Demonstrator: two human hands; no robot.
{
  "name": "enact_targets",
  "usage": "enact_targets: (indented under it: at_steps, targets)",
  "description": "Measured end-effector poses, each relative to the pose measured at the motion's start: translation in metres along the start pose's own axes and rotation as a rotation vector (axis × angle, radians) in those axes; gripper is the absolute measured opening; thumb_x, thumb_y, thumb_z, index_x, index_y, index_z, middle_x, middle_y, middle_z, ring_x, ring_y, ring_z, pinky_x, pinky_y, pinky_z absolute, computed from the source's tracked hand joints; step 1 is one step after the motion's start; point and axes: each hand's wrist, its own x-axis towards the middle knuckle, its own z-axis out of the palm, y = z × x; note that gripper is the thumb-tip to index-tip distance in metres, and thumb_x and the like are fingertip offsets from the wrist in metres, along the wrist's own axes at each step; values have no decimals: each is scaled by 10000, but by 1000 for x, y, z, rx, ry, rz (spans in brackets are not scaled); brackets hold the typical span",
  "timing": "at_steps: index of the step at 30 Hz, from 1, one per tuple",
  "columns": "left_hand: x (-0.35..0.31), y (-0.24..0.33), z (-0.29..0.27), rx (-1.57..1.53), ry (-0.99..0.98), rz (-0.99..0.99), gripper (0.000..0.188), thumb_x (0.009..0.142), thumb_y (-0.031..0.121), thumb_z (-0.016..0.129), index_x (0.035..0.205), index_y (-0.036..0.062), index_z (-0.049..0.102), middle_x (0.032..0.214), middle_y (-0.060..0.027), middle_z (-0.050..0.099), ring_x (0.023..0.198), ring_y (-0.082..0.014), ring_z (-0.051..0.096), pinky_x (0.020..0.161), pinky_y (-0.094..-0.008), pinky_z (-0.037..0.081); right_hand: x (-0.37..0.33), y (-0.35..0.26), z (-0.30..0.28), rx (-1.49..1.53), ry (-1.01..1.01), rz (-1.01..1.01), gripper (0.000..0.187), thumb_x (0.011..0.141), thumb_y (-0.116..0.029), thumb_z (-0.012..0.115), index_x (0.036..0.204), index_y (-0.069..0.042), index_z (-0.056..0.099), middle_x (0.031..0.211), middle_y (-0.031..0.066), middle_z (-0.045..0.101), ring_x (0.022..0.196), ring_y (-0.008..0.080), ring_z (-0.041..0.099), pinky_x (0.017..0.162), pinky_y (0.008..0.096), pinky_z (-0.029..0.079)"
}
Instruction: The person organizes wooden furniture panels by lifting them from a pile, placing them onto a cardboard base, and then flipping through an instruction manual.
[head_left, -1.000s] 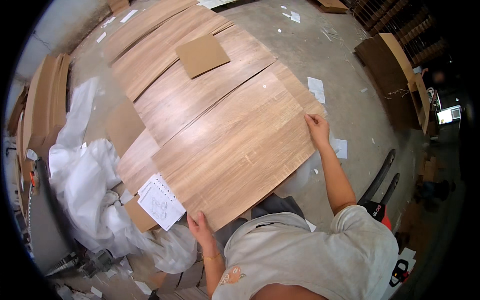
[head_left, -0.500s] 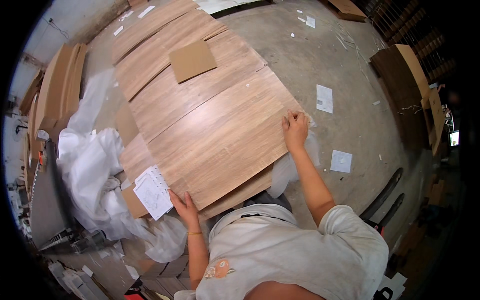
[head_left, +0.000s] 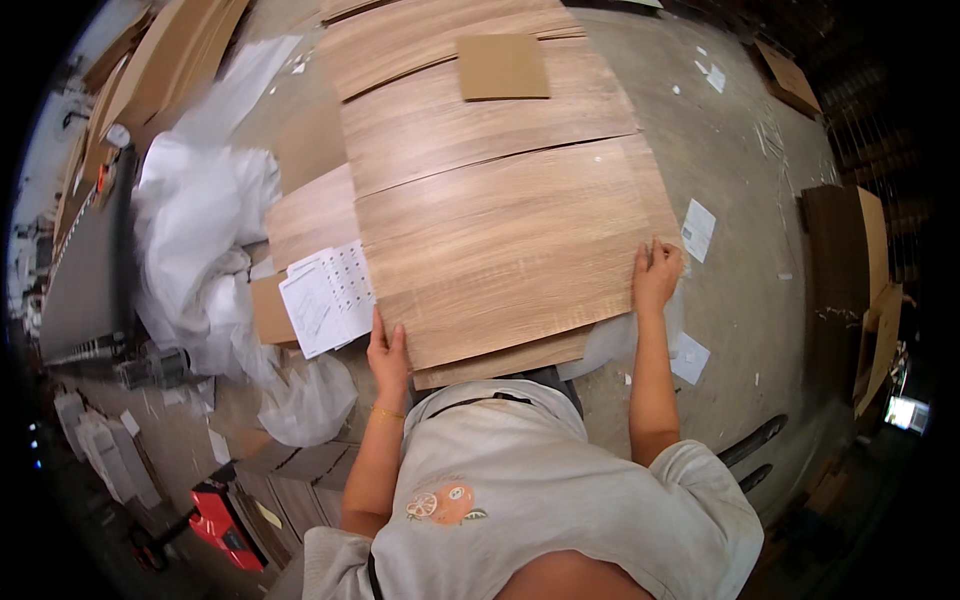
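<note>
A wide wood-grain panel (head_left: 510,240) lies nearest me, on top of a stack of similar boards. At its near left edge is my left hand (head_left: 388,352), the thumb and fingers closed on the side. My right hand (head_left: 657,278) grips the opposite edge, fingers bent over the rim. Beneath the near side another wood-grain board (head_left: 520,357) sticks out. A small square of brown cardboard (head_left: 503,68) rests on the panels farther away. Printed instruction sheets (head_left: 328,298) lie beside my left hand.
Crumpled white foam wrap (head_left: 205,220) heaps on the left, near a dark grey machine (head_left: 95,260). Cardboard boxes (head_left: 165,70) stand far left and a carton (head_left: 845,290) right. Loose papers (head_left: 698,230) dot the concrete floor. Dark forks (head_left: 755,440) lie at lower right; a red device (head_left: 225,525) sits lower left.
My view has turned, so the panels now look straighter and farther right. Both hands keep their places on the panel's edges. The cardboard square stays on the boards.
</note>
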Motion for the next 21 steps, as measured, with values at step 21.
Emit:
enact_targets:
  at_steps: [21]
  targets:
    - [2, 5, -10, -261, -13, -154, 467, 807, 45, 467, 1237, -35, 304, 1243, -97, 376, 1080, -145, 394, 903, -246, 304, -5, 15, -3, 128, -25, 172, 271, 763, -244, 542, 910, -20, 587, 886, 123, 519, 828, 269, 507, 720, 336, 407]
